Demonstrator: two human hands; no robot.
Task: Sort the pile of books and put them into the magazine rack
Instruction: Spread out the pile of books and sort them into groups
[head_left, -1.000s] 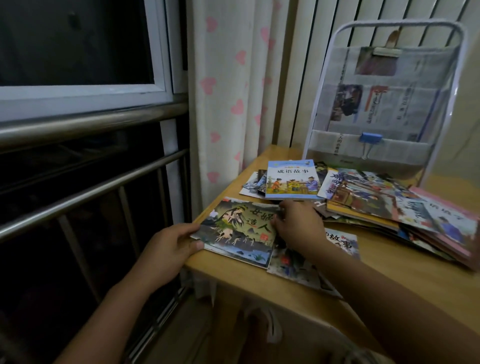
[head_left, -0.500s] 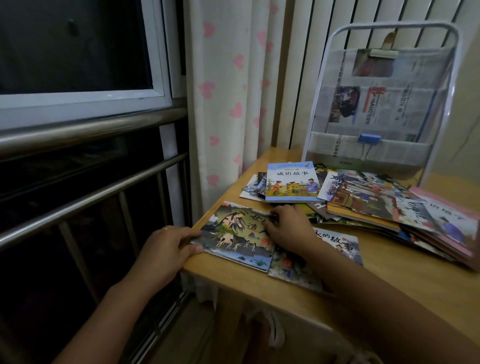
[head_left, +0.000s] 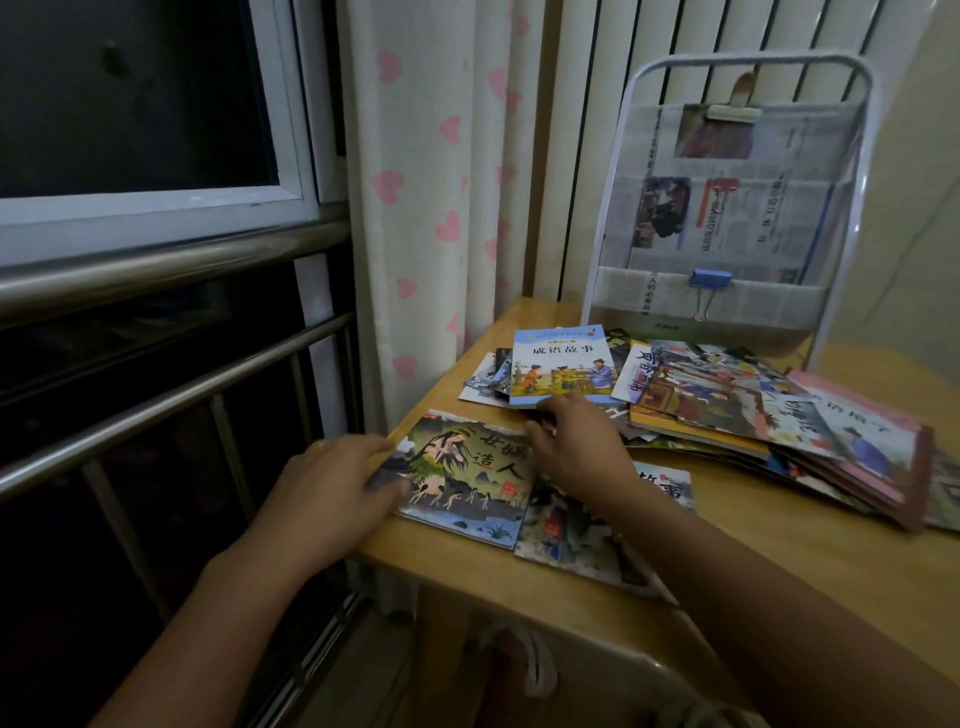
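Books spread over wooden table (head_left: 467, 561) at centre and right of frame: two flat near the front edge, a loose overlapping pile (head_left: 779, 426) behind, too jumbled to count. Front picture book (head_left: 462, 473), dark green-blue cover with pale figures, lettered 女娲造人. Second front book (head_left: 587, 535) partly under the right forearm, characters 故事 showing. Blue-topped book (head_left: 561, 364) titled 成语故事. Left hand (head_left: 332, 483) at table edge, fingers laid along the front book's left side, thumb on its cover. Right hand (head_left: 576, 441) curled at that book's top right corner; exact grip unclear. One white-framed magazine rack (head_left: 727, 208) at upper right, lined with newspaper, one blue binder clip (head_left: 709, 280).
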